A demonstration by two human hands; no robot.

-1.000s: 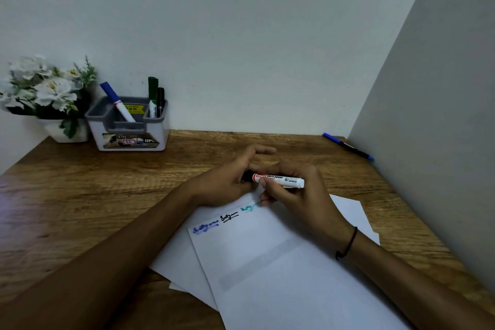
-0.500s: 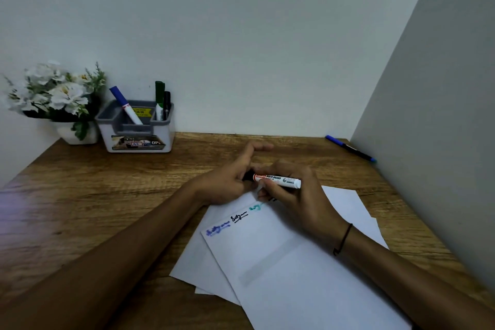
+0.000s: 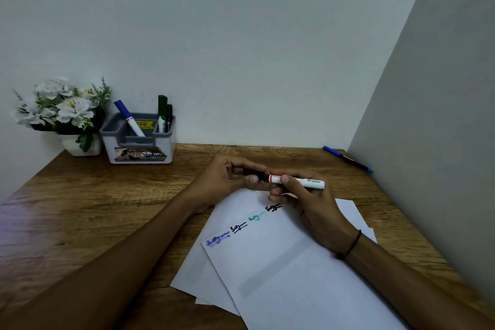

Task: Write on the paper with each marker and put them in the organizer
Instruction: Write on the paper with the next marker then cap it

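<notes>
A white marker (image 3: 300,181) with a black cap lies level between both hands, just above the top edge of the white paper (image 3: 281,262). My right hand (image 3: 308,203) grips its white barrel. My left hand (image 3: 227,179) holds the black cap end with curled fingers. The top sheet carries blue, black, green and black scribbles in a row. At the back left stands the grey-and-white organizer (image 3: 139,142), holding a blue marker (image 3: 128,118), a green marker (image 3: 161,112) and a black marker (image 3: 168,118).
A blue pen (image 3: 347,158) lies at the back right by the grey side wall. A white pot of white flowers (image 3: 61,115) stands left of the organizer. More sheets lie under the top paper on the wooden desk (image 3: 93,209).
My left forefinger, stretched out before, has curled onto the cap end. A fourth black scribble on the paper has come into sight. The view has tilted and shifted a little.
</notes>
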